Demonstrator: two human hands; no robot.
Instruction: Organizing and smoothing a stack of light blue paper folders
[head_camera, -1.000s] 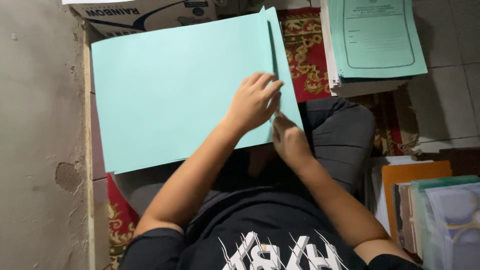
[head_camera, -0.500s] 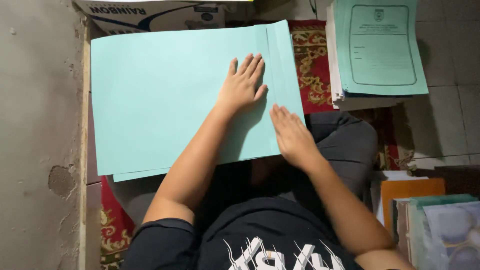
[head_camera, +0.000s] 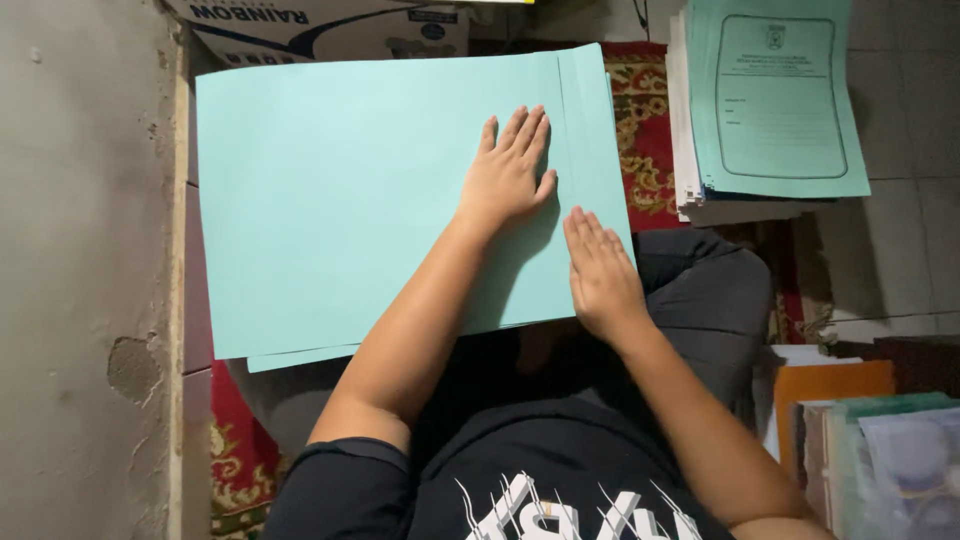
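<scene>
— Two hands flat on one big sheet, see? The light blue-green sheet (head_camera: 360, 190) fills the upper left and middle of the frame, lying across the person's lap above the patterned rug (head_camera: 645, 140).

— And the fold?

— A narrow strip along its right edge looks turned over already, with a crease line running top to bottom. The left hand (head_camera: 508, 172) lies open, fingers spread, palm pressing just left of that crease. The right hand (head_camera: 600, 275) is open too, fingers together, flat on the lower right corner. Neither grip holds anything; both only press.

— So how far along?

— I'd judge the flap made and being flattened; another sheet edge peeks out beneath at lower left.

— What's around?

— A stack of printed green covers (head_camera: 775, 100) at upper right, a cardboard box (head_camera: 330, 25) along the top, and orange and green folders (head_camera: 850, 420) at lower right.
</scene>
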